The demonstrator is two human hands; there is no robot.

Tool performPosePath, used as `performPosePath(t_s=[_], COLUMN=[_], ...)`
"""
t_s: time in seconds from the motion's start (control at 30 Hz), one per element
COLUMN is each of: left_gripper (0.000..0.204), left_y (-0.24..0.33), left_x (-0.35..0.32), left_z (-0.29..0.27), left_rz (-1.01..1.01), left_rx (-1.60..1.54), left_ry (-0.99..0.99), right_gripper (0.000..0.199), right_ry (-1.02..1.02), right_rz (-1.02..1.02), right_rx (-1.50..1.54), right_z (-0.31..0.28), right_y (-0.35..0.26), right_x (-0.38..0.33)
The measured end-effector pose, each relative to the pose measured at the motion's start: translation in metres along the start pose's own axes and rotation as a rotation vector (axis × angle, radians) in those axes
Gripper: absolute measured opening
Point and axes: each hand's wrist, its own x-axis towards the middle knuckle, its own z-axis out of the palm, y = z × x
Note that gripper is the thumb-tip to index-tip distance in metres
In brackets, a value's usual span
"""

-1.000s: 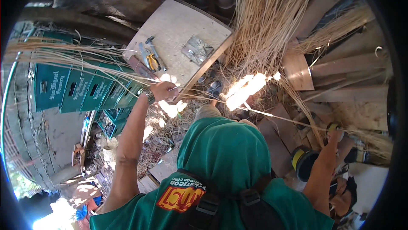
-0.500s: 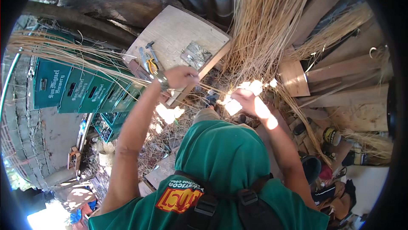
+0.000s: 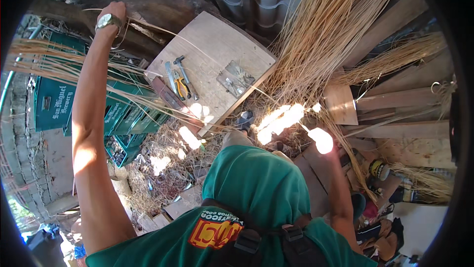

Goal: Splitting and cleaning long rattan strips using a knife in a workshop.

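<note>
My left hand [image 3: 114,14] is raised at the far left with the arm stretched out. Its fingers are closed around a thin tan cane strip [image 3: 170,32], which arcs over the corner of a small wooden table [image 3: 205,35]. Down to the right of the table is my right hand [image 3: 322,141], washed out by bright sunlight; its fingers cannot be made out. On the tabletop lie yellow-handled pliers [image 3: 182,88], a hammer [image 3: 186,77], a narrow blade-like tool [image 3: 171,75] and a flat metal plate with fittings [image 3: 235,80].
A thick bundle of cane strips [image 3: 335,20] leans at the upper right. Another bundle [image 3: 44,60] crosses the stacked green crates [image 3: 54,101] at left. Wooden beams [image 3: 395,101] fill the right side, and fibre scraps [image 3: 153,183] cover the ground.
My left hand has swung from over the table's near edge up to the far left, a cane strip trailing from it. My right hand has moved right and slightly nearer.
</note>
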Motion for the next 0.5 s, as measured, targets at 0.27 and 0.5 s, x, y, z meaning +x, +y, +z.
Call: performPosePath(t_s=[0.27, 0.5], left_gripper=[0.027, 0.028], left_y=[0.205, 0.296], left_x=[-0.103, -0.159], left_z=[0.113, 0.131], left_rz=[0.679, -0.21], left_rx=[-0.913, -2.089], left_ry=[-0.242, -0.736], right_gripper=[0.02, 0.02], right_ry=[-0.12, -0.27], right_rz=[0.371, 0.469], right_rx=[0.35, 0.221], right_z=[0.124, 0.164], right_y=[-0.115, -0.119], right_x=[0.214, 0.236])
